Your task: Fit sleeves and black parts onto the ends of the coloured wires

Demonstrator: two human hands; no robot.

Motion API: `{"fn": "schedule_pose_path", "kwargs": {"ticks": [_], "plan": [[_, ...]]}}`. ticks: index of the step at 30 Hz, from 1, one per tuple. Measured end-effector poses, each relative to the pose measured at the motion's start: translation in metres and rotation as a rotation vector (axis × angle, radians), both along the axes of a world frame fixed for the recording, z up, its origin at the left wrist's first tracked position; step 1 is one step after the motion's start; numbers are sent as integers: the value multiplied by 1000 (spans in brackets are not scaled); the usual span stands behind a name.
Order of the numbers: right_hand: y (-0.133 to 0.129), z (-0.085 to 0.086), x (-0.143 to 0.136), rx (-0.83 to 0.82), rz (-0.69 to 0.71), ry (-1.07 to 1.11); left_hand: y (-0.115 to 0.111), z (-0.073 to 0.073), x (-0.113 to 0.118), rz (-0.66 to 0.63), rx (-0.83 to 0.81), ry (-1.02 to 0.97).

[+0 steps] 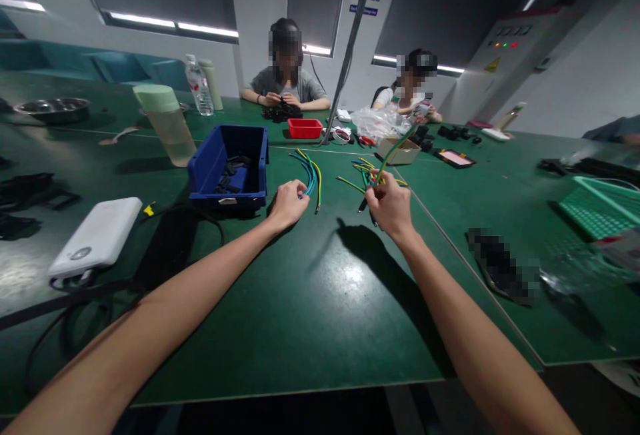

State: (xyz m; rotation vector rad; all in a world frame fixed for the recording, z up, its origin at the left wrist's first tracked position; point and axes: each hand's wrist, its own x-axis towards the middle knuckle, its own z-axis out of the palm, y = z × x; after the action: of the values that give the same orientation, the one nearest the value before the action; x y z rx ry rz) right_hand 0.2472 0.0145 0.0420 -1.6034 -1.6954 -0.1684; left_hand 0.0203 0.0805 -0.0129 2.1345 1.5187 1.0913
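Head view: touching the blue-and-yellow wire bundle (313,178) with curled left hand (290,203), grip too hidden to tell; pinching a raised green-and-yellow wire (395,148) in right hand (390,203), at the loose wires (364,166). Leftward, near the left hand, blue bin (227,200) of black parts (234,167).

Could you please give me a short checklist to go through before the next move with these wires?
1. Right hand has hold of the raised green-and-yellow wire: ok.
2. Left hand is at the curved blue and yellow wires: ok.
3. Left hand's grip closed around those wires: cannot tell; the fingers hide it.
4. The two groups of wires are apart: ok, with bare table between them.
5. Wires in the right-hand cluster lie neatly aligned: not ok, they point different ways.
6. Blue bin stands upright, left of both hands: ok.
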Motion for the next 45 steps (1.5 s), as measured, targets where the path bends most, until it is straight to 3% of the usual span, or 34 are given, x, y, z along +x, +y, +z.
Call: {"fn": "schedule_pose_path", "kwargs": {"ticks": [12, 24, 45], "plan": [[7, -5, 16, -227, -270, -217, -1, 0, 1, -29, 8, 7], [8, -5, 24, -356, -427, -338, 0, -1, 1, -38, 5, 38], [6, -6, 24, -485, -517, -375, -2, -1, 2, -34, 2, 58]]}}
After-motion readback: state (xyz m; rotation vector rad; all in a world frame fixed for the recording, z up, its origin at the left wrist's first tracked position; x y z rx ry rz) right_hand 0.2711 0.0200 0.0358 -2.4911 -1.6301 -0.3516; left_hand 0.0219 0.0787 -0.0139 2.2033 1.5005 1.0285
